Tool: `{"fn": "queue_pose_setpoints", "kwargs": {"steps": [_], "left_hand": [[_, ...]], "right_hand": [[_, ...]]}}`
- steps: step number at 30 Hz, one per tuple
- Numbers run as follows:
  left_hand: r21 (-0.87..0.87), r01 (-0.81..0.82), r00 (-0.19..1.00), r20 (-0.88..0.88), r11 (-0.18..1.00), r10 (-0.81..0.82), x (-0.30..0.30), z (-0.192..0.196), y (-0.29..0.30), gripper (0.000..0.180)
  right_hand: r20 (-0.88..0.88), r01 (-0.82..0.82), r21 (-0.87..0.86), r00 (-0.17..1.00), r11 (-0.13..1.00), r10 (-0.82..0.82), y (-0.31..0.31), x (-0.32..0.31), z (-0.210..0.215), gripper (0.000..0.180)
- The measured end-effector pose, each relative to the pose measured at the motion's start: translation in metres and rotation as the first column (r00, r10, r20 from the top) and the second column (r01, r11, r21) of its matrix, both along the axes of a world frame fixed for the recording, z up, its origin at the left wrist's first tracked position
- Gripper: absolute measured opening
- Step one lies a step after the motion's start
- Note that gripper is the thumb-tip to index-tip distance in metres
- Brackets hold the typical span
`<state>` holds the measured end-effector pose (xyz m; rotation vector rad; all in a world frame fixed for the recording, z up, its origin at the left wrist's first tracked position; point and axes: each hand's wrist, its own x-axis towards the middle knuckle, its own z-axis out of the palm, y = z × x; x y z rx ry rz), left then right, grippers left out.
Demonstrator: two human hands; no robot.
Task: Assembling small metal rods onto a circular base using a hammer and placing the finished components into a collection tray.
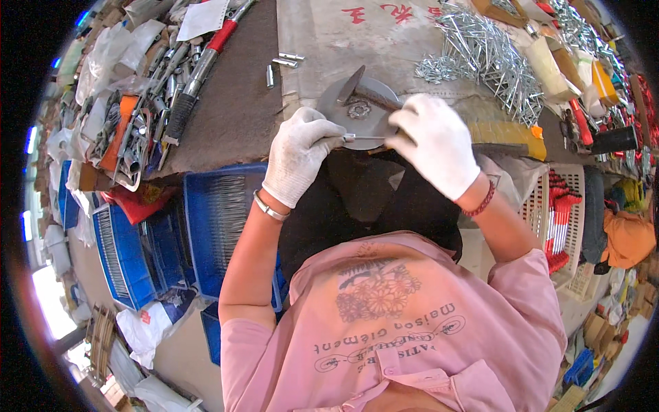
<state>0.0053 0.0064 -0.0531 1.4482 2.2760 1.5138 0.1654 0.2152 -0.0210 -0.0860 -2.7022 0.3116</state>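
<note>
My left hand, in a white knit glove, pinches a short silver metal sleeve. A thin metal rod runs from the sleeve to the fingertips of my right hand, also gloved, whose fingers close around its end with slight blur. Both hands are above the near edge of a round grey metal plate. On the plate rests a hammer, its handle reaching right behind my right hand; whether the hand touches it is hidden. Several small metal cylinders lie beyond the plate.
A heap of long, thin metal pins covers the back right. Metal tubes and tools crowd the left of the bench. Below are blue bins of metal rods and a white basket with red-handled pieces. A yellow block edges the bench.
</note>
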Motion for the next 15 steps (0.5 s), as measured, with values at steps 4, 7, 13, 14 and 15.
{"fn": "queue_pose_setpoints", "kwargs": {"steps": [4,7,13,14,15], "left_hand": [[0.000,-0.015,0.999,0.029,1.000,0.015,0.002,-0.001,-0.002,0.017],[-0.038,0.004,0.997,0.071,0.999,-0.001,0.003,0.000,-0.006,0.021],[0.098,-0.245,0.966,-0.064,0.965,0.252,0.008,0.004,-0.033,0.049],[0.081,-0.316,0.948,0.001,0.945,0.317,0.008,0.002,-0.045,0.046],[0.059,-0.387,0.922,0.063,0.920,0.383,0.007,0.001,-0.057,0.044]], "right_hand": [[0.153,0.035,-0.070,0.988,0.997,-0.024,-0.025,0.010,-0.004,0.014],[0.233,0.037,-0.213,0.972,0.976,0.014,-0.030,0.015,-0.006,0.013],[0.326,0.142,-0.771,0.925,0.621,0.194,-0.026,0.022,-0.011,0.021],[0.328,0.141,-0.772,0.923,0.620,0.199,-0.026,0.022,-0.009,0.021],[0.368,0.203,-0.800,0.909,0.565,0.195,-0.026,0.021,-0.003,0.021]]}}
